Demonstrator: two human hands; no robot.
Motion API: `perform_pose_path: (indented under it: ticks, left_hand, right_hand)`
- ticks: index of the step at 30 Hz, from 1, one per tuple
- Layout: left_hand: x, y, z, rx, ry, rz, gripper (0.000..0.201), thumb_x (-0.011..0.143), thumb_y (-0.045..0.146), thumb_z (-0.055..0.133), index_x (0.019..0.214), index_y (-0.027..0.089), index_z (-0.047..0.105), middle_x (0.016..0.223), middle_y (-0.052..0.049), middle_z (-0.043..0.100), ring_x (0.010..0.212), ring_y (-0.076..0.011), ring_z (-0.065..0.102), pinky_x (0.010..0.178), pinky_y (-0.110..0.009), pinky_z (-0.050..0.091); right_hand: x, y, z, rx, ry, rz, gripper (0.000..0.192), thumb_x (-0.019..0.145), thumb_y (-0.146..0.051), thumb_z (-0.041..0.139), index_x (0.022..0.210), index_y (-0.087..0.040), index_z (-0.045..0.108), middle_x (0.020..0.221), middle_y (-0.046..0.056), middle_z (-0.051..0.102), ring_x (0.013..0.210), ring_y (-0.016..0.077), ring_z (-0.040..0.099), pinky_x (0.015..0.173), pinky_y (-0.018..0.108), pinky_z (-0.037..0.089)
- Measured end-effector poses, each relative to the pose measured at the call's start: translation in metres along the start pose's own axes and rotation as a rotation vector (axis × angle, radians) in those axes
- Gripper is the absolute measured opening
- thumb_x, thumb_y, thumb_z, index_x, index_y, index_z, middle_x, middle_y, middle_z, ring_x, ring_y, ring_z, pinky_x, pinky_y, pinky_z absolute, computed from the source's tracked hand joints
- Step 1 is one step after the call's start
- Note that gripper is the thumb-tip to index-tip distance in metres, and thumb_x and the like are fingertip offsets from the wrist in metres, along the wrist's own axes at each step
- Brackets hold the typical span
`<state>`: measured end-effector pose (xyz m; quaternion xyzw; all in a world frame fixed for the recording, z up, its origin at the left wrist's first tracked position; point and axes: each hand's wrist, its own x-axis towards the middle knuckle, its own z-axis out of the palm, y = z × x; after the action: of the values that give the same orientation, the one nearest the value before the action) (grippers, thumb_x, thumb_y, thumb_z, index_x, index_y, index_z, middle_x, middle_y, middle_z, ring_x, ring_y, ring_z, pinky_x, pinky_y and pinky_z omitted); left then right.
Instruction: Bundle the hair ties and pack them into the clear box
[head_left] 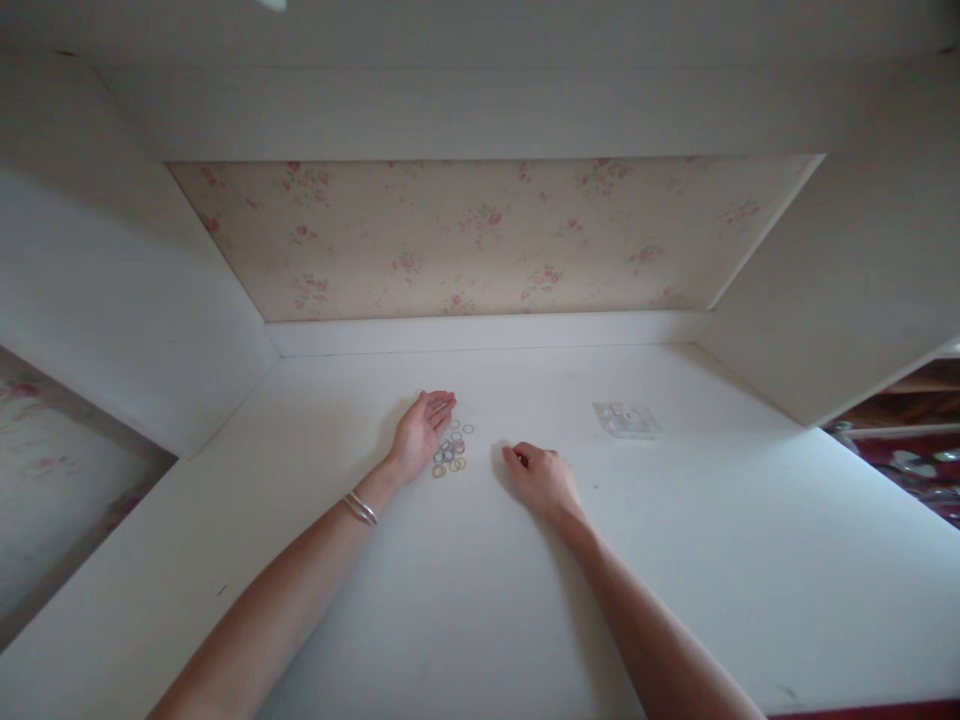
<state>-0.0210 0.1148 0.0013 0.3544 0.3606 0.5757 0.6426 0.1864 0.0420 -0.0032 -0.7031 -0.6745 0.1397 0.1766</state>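
A loose cluster of small thin rings [448, 452], in yellow, grey and dark tones, lies on the white tabletop [450, 600]. Just left of it my left hand [420, 437] rests on its edge, palm turned toward the rings, fingers stretched out and slightly bent. One pale ring [469, 428] lies apart at the cluster's right side. To the right of the rings, my right hand [544, 480] is curled with the thumb near the forefinger, not touching the cluster. Whatever may be inside its fingers is hidden. A silver bangle [361, 508] circles my left wrist.
A clear plastic bag [625, 420] lies on the table to the right. White side panels and a low back rail [487, 332] enclose the tabletop, with floral wallpaper [487, 235] behind. A small dark sliver [222, 590] lies at left. Shelves with items [911, 465] stand at far right.
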Motion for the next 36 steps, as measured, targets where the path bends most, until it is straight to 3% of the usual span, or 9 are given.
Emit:
perform_pose_path:
  ticks: [2, 5, 9, 12, 19, 22, 26, 30, 36]
  left_hand:
    - [0.016, 0.009, -0.013, 0.168, 0.047, 0.082, 0.044, 0.089, 0.053, 0.037, 0.102, 0.017, 0.06, 0.125, -0.011, 0.059, 0.117, -0.02, 0.055, 0.101, -0.035, 0.04]
    - [0.042, 0.024, -0.041, 0.859, 0.1, 0.195, 0.061, 0.092, 0.054, 0.012, 0.114, 0.016, 0.055, 0.126, -0.014, 0.058, 0.115, -0.0198, 0.056, 0.101, -0.037, 0.04]
    - [0.061, 0.033, -0.068, 1.117, 0.015, 0.161, 0.053, 0.087, 0.056, 0.036, 0.11, 0.017, 0.061, 0.132, -0.012, 0.055, 0.129, -0.025, 0.042, 0.113, -0.04, 0.02]
    - [0.062, 0.029, -0.069, 1.236, -0.118, 0.12, 0.052, 0.086, 0.055, 0.039, 0.115, 0.019, 0.061, 0.137, -0.009, 0.049, 0.135, -0.0244, 0.033, 0.115, -0.041, 0.008]
    - [0.029, 0.009, -0.036, 1.283, -0.33, 0.061, 0.059, 0.092, 0.056, 0.019, 0.133, 0.025, 0.049, 0.137, -0.003, 0.05, 0.133, -0.0207, 0.037, 0.115, -0.037, 0.012]
    - [0.002, 0.002, -0.02, 1.044, -0.4, 0.021, 0.062, 0.092, 0.058, 0.02, 0.137, 0.023, 0.044, 0.126, -0.006, 0.06, 0.124, -0.0205, 0.048, 0.109, -0.036, 0.029]
    - [-0.02, 0.004, -0.009, 0.701, -0.399, -0.032, 0.057, 0.089, 0.057, 0.035, 0.124, 0.018, 0.058, 0.124, -0.01, 0.061, 0.12, -0.0242, 0.052, 0.105, -0.039, 0.035]
    - [-0.029, 0.029, -0.026, 0.728, -0.262, 0.086, 0.044, 0.074, 0.046, 0.065, 0.11, 0.02, 0.067, 0.126, -0.01, 0.06, 0.123, -0.0266, 0.049, 0.109, -0.04, 0.03]
    - [-0.057, 0.042, -0.065, 1.204, -0.435, 0.184, 0.066, 0.06, 0.042, 0.078, 0.121, 0.027, 0.06, 0.14, -0.009, 0.046, 0.134, -0.0281, 0.034, 0.114, -0.047, 0.002]
  right_hand:
    - [0.0, 0.0, 0.001, -0.005, -0.003, 0.001, 0.049, 0.091, -0.052, 0.033, 0.077, -0.023, 0.07, 0.076, 0.005, 0.07, 0.066, 0.0154, 0.06, 0.055, 0.024, 0.03]
    - [0.001, 0.001, 0.003, -0.011, 0.003, 0.006, 0.049, 0.091, -0.052, 0.032, 0.078, -0.024, 0.07, 0.077, 0.005, 0.07, 0.066, 0.0156, 0.06, 0.055, 0.024, 0.03]
    - [0.002, 0.003, 0.005, -0.016, 0.01, 0.0, 0.048, 0.091, -0.051, 0.033, 0.078, -0.024, 0.07, 0.076, 0.006, 0.07, 0.066, 0.016, 0.06, 0.056, 0.024, 0.031]
    - [0.002, 0.004, 0.005, -0.018, 0.006, 0.002, 0.048, 0.091, -0.052, 0.032, 0.079, -0.024, 0.07, 0.076, 0.006, 0.07, 0.066, 0.0164, 0.06, 0.056, 0.024, 0.031]
    - [0.001, 0.001, 0.003, -0.022, 0.009, 0.007, 0.051, 0.092, -0.053, 0.03, 0.079, -0.024, 0.07, 0.075, 0.006, 0.07, 0.066, 0.0156, 0.06, 0.056, 0.024, 0.031]
    - [0.0, -0.001, 0.002, -0.019, 0.011, 0.007, 0.051, 0.092, -0.053, 0.03, 0.079, -0.023, 0.07, 0.075, 0.006, 0.07, 0.067, 0.0151, 0.061, 0.056, 0.024, 0.031]
    - [0.0, 0.0, 0.001, 0.004, 0.009, 0.004, 0.05, 0.092, -0.052, 0.031, 0.079, -0.023, 0.07, 0.077, 0.005, 0.07, 0.069, 0.0152, 0.061, 0.057, 0.024, 0.031]
    - [-0.001, 0.001, -0.002, 0.044, 0.011, -0.005, 0.047, 0.093, -0.05, 0.032, 0.082, -0.023, 0.069, 0.079, 0.005, 0.07, 0.071, 0.0157, 0.061, 0.059, 0.024, 0.032]
    - [-0.009, -0.007, -0.007, 0.001, 0.092, -0.157, 0.033, 0.092, -0.041, 0.038, 0.105, -0.026, 0.064, 0.105, 0.005, 0.065, 0.095, 0.018, 0.057, 0.071, 0.026, 0.039]
